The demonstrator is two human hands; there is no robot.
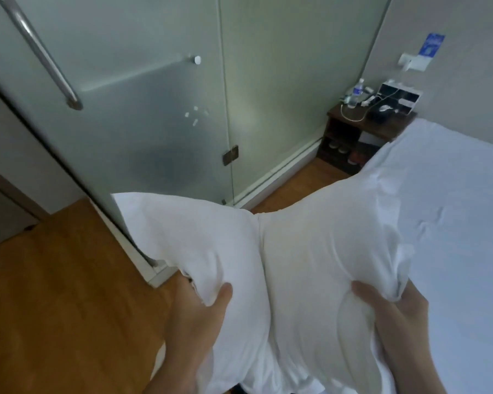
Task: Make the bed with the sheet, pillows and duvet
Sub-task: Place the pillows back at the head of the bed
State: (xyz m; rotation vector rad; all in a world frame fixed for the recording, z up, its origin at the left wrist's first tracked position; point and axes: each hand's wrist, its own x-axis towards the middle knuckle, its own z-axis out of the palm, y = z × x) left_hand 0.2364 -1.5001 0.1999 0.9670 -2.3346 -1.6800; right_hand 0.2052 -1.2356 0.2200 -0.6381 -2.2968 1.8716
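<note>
Wood floor point(54, 294), frosted glass door point(125, 109) with a steel handle point(40, 52), and a dark nightstand point(362, 132) at the bed's far corner with a water bottle point(355, 93) and cables. The bed point(453, 209) has a smooth white sheet. Two white pillows point(268, 251) are held up just beside the bed's near edge, left hand point(197, 317) and right hand point(393, 317) each clamped on a pillow end. Fingers are buried under fabric, and the shelf stuff is too blurry.

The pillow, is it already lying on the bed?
No, the pillow is held up in the air by the left hand and right hand, beside the bed.
</note>
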